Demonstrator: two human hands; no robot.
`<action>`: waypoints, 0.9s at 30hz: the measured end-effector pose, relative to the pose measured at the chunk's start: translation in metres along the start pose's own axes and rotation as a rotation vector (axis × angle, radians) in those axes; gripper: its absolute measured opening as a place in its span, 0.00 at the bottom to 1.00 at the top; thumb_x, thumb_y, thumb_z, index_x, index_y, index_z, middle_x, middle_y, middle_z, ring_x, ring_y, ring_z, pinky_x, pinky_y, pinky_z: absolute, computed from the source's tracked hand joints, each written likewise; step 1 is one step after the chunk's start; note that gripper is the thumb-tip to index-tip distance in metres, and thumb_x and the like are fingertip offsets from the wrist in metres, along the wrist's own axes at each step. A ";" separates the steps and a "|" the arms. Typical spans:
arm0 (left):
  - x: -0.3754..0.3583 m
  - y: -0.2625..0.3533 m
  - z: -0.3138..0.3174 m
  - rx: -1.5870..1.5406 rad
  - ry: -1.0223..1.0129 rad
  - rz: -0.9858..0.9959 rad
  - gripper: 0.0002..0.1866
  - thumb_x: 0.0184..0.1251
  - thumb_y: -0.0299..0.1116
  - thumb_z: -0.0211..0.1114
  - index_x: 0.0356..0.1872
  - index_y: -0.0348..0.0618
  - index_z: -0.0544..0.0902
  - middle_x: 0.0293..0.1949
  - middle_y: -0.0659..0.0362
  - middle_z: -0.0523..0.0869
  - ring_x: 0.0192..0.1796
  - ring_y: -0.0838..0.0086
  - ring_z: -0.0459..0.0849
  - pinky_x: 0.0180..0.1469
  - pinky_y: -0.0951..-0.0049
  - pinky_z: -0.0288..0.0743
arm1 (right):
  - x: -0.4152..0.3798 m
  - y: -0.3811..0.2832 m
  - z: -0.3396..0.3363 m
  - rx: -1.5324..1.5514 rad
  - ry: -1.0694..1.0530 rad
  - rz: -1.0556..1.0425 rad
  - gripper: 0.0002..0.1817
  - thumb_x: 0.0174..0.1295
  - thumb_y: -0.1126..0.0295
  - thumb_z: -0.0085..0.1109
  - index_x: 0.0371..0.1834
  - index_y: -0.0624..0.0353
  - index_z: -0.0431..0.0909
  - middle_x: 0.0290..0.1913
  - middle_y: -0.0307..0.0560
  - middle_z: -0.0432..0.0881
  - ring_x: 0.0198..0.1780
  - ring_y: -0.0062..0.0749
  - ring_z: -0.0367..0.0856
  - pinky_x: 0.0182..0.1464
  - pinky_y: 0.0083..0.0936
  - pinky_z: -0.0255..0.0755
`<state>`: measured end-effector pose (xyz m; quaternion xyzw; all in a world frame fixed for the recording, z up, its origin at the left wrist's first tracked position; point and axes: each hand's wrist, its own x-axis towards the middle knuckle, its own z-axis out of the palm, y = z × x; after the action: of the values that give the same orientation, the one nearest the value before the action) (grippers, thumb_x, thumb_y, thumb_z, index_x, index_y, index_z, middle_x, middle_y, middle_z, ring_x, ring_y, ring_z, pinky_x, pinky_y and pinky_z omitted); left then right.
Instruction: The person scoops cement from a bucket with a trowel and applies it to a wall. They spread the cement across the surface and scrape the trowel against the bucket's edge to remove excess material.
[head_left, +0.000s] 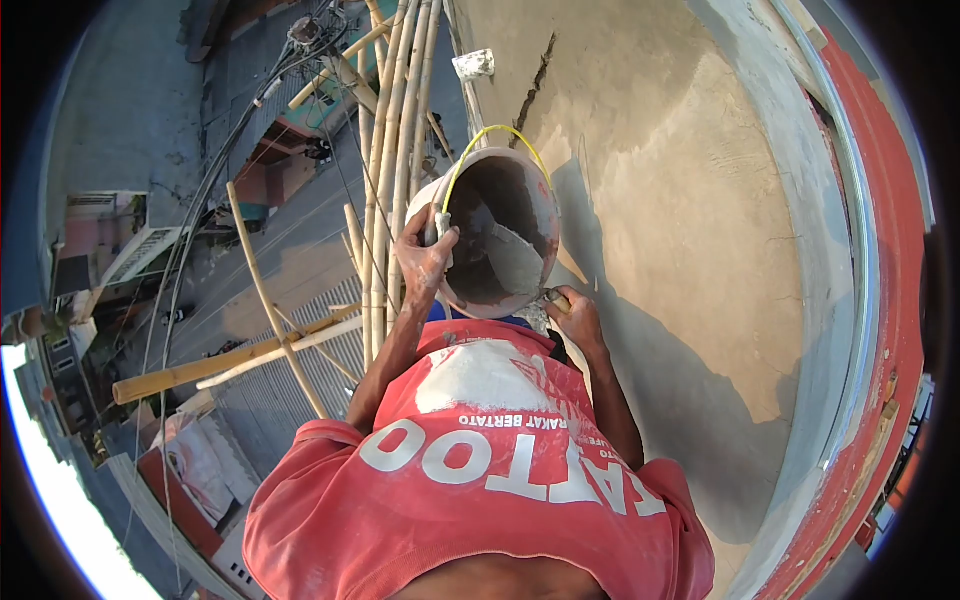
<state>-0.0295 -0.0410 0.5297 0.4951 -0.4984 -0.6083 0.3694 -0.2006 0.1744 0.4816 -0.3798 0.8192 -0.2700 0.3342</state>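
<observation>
A white, mortar-smeared bucket (505, 180) with a yellow wire handle (512, 128) is tilted in front of my waist, its mouth facing me. Wet grey mortar (515, 262) lies along its lower inner wall. My left hand (424, 258) is closed on the left rim, thumb over the edge beside the handle's joint. At the lower right rim, my right hand (577, 322) is closed round the short wooden handle of what looks like a trowel (558, 299). Its blade is mostly hidden; a grey-smeared patch shows beside the rim. Both hands carry splashes of mortar.
Bamboo poles (395, 150) stand as scaffolding on the left, with electric cables (215, 165) beyond and a street (290, 240) far below. To the right is a plastered surface (690, 200) with a dark crack (537, 85). A white-smeared block (474, 65) sits near the poles.
</observation>
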 end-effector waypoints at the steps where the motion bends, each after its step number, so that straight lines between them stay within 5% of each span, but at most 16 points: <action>1: -0.001 0.002 -0.001 0.027 -0.010 -0.020 0.27 0.48 0.26 0.69 0.54 0.31 0.78 0.35 0.63 0.81 0.33 0.83 0.76 0.37 0.82 0.71 | -0.002 0.002 0.000 0.024 0.019 0.003 0.18 0.52 0.63 0.67 0.42 0.62 0.80 0.34 0.58 0.83 0.35 0.46 0.83 0.39 0.33 0.74; 9: -0.005 -0.004 0.004 -0.072 0.029 0.018 0.26 0.50 0.25 0.68 0.53 0.30 0.78 0.35 0.61 0.82 0.33 0.83 0.77 0.36 0.82 0.71 | -0.011 -0.002 -0.008 0.221 0.088 -0.121 0.17 0.57 0.66 0.63 0.47 0.62 0.77 0.34 0.53 0.83 0.34 0.36 0.81 0.39 0.29 0.74; 12: -0.006 -0.001 0.002 -0.075 0.006 -0.028 0.25 0.50 0.24 0.67 0.53 0.30 0.78 0.37 0.62 0.82 0.34 0.82 0.76 0.38 0.82 0.71 | -0.011 -0.010 -0.017 0.385 -0.076 0.048 0.18 0.57 0.64 0.65 0.47 0.60 0.77 0.35 0.45 0.82 0.35 0.25 0.80 0.39 0.24 0.73; 15: -0.006 0.006 0.005 -0.062 -0.008 -0.033 0.25 0.50 0.25 0.66 0.53 0.30 0.78 0.37 0.61 0.82 0.35 0.81 0.77 0.39 0.81 0.72 | -0.014 -0.016 -0.019 0.285 0.000 -0.064 0.20 0.58 0.64 0.64 0.50 0.62 0.75 0.35 0.51 0.83 0.37 0.29 0.81 0.41 0.25 0.75; 20: -0.006 0.015 0.006 -0.094 -0.013 -0.039 0.26 0.50 0.24 0.66 0.54 0.30 0.77 0.40 0.59 0.83 0.38 0.78 0.80 0.42 0.79 0.73 | -0.014 -0.014 -0.008 0.426 0.059 -0.107 0.20 0.57 0.64 0.65 0.48 0.66 0.75 0.36 0.44 0.82 0.37 0.25 0.79 0.41 0.22 0.74; 22: -0.002 0.012 0.006 -0.115 0.012 0.003 0.25 0.50 0.24 0.66 0.54 0.30 0.77 0.42 0.57 0.83 0.39 0.77 0.80 0.43 0.78 0.74 | -0.018 -0.025 -0.013 0.612 -0.023 -0.033 0.18 0.60 0.62 0.63 0.46 0.65 0.75 0.31 0.38 0.78 0.29 0.19 0.74 0.31 0.18 0.69; 27: -0.001 0.022 0.006 -0.099 0.020 -0.028 0.25 0.50 0.25 0.66 0.53 0.30 0.78 0.41 0.57 0.83 0.39 0.77 0.80 0.44 0.78 0.74 | -0.018 -0.033 -0.013 0.829 -0.102 0.026 0.19 0.65 0.60 0.57 0.50 0.65 0.74 0.27 0.32 0.72 0.25 0.12 0.66 0.27 0.13 0.61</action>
<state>-0.0364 -0.0441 0.5513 0.4893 -0.4571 -0.6322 0.3898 -0.1865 0.1728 0.5191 -0.2155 0.6283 -0.5537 0.5023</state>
